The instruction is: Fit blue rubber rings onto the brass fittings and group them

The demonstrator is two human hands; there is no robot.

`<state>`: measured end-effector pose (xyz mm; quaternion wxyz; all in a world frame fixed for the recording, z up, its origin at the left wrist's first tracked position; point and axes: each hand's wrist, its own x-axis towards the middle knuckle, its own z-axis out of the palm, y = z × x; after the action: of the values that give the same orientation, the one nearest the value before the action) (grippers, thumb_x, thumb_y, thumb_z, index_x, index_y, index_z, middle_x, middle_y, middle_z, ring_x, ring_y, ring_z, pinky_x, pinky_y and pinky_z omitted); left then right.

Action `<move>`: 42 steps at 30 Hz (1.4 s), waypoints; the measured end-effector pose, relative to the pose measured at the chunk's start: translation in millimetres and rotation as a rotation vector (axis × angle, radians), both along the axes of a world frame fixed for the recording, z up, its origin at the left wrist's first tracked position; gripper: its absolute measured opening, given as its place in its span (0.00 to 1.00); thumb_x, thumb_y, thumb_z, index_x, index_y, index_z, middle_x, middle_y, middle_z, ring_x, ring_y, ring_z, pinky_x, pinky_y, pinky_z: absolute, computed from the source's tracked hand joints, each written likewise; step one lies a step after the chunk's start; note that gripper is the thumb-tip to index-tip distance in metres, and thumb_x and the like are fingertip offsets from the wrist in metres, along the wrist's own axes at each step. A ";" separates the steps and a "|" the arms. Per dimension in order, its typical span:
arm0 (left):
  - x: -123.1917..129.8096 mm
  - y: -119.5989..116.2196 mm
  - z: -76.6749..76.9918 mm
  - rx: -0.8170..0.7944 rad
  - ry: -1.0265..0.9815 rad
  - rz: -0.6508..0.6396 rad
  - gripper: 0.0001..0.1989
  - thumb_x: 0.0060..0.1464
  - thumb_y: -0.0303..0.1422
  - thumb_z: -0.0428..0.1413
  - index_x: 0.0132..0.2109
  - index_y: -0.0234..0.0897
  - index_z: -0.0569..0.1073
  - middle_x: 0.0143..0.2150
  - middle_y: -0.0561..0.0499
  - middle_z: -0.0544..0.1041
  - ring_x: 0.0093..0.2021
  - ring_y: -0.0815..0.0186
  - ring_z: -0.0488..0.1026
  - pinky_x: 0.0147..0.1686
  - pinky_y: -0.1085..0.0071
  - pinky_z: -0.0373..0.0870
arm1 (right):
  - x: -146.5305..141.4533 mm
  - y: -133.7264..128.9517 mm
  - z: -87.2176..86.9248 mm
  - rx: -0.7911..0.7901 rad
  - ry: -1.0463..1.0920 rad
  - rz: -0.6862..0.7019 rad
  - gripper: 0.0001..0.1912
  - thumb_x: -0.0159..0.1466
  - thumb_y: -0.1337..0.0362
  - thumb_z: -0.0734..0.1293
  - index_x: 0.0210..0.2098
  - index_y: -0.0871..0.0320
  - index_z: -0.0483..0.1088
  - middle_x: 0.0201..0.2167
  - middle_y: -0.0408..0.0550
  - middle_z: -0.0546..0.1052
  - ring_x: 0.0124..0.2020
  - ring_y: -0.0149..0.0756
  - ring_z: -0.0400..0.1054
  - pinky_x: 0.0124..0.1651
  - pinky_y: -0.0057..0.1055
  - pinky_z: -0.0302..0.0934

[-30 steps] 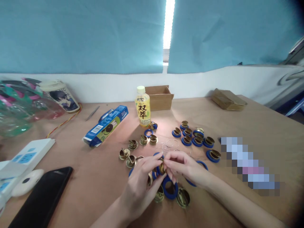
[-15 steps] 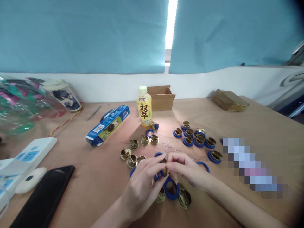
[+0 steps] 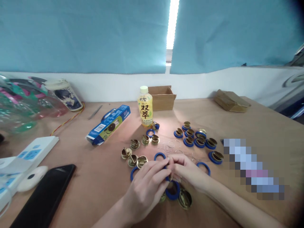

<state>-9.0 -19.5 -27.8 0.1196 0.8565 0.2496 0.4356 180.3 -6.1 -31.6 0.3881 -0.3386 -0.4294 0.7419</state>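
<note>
My left hand and my right hand meet fingertip to fingertip low in the middle of the brown table. Together they pinch a small brass part with a blue ring, mostly hidden by the fingers. Loose blue rings and brass caps lie around the hands. Another blue ring and a brass cap sit just under my wrists. A cluster of brass caps seated in blue rings lies to the right. Thin wire rings lie beyond my fingers.
A yellow drink bottle stands before a small open cardboard box. A blue snack box, tweezers, a black phone, a white power strip and plastic bags fill the left. A flat brown packet lies far right.
Both hands have closed tighter around the small part and sunk slightly toward the table. The view has shifted a little to the left.
</note>
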 end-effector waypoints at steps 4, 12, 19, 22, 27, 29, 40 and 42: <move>1.3 1.0 0.2 -0.024 -0.022 0.018 0.29 0.54 0.16 0.58 0.60 0.40 0.63 0.55 0.40 0.78 0.55 0.57 0.74 0.53 0.61 0.74 | 0.1 1.8 2.1 0.056 -0.042 -0.004 0.18 0.61 0.57 0.72 0.23 0.58 0.62 0.18 0.35 0.64 0.19 0.23 0.53 0.24 0.23 0.49; 2.0 1.2 -0.9 -0.316 -0.155 0.135 0.27 0.55 0.24 0.62 0.57 0.44 0.62 0.55 0.42 0.77 0.54 0.56 0.77 0.53 0.61 0.76 | 2.9 2.3 18.2 0.240 -0.195 0.007 0.19 0.66 0.48 0.66 0.29 0.57 0.66 0.15 0.34 0.65 0.15 0.24 0.55 0.22 0.23 0.49; 8.9 4.8 13.2 -0.596 -0.253 0.075 0.20 0.55 0.25 0.60 0.52 0.43 0.64 0.49 0.48 0.79 0.48 0.60 0.80 0.49 0.66 0.78 | 1.5 -0.2 20.7 0.189 -0.196 -0.012 0.19 0.66 0.49 0.66 0.29 0.58 0.64 0.13 0.32 0.60 0.13 0.22 0.48 0.19 0.23 0.42; 9.6 5.0 15.5 -0.655 -0.281 0.049 0.20 0.54 0.25 0.60 0.52 0.43 0.64 0.48 0.48 0.79 0.49 0.60 0.80 0.49 0.67 0.77 | 0.6 -1.3 20.6 0.166 -0.168 -0.041 0.20 0.65 0.49 0.67 0.27 0.57 0.64 0.12 0.31 0.58 0.14 0.22 0.46 0.18 0.23 0.39; 8.4 5.2 13.1 -0.719 -0.310 0.008 0.21 0.55 0.25 0.60 0.52 0.43 0.63 0.47 0.47 0.80 0.49 0.59 0.80 0.49 0.65 0.77 | -0.3 -1.8 20.4 0.142 -0.161 -0.047 0.20 0.63 0.48 0.68 0.27 0.57 0.64 0.13 0.31 0.58 0.13 0.22 0.46 0.18 0.23 0.39; 8.1 5.6 11.6 -0.726 -0.315 0.010 0.21 0.55 0.26 0.60 0.53 0.43 0.63 0.48 0.47 0.80 0.49 0.60 0.80 0.50 0.65 0.76 | -0.5 -1.7 19.6 0.147 -0.174 -0.053 0.20 0.64 0.48 0.67 0.28 0.57 0.64 0.12 0.31 0.59 0.13 0.22 0.47 0.18 0.23 0.40; 9.3 5.9 3.1 -0.613 -0.352 0.015 0.23 0.53 0.23 0.62 0.53 0.44 0.65 0.55 0.48 0.79 0.55 0.60 0.77 0.56 0.63 0.74 | -2.4 4.4 11.7 0.208 -0.162 -0.212 0.15 0.61 0.54 0.72 0.34 0.56 0.64 0.19 0.31 0.63 0.16 0.21 0.51 0.21 0.22 0.48; 7.9 4.2 0.6 -0.546 -0.314 0.036 0.23 0.54 0.23 0.63 0.54 0.44 0.66 0.55 0.46 0.78 0.55 0.59 0.77 0.56 0.62 0.75 | -2.3 4.8 10.9 0.212 -0.164 -0.210 0.14 0.61 0.57 0.72 0.34 0.55 0.63 0.20 0.32 0.63 0.16 0.21 0.51 0.21 0.22 0.49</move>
<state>-1.1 -15.3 -27.1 0.3748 0.7103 0.3508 0.4815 178.0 -1.4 -20.7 0.4605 -0.3980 -0.4977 0.6179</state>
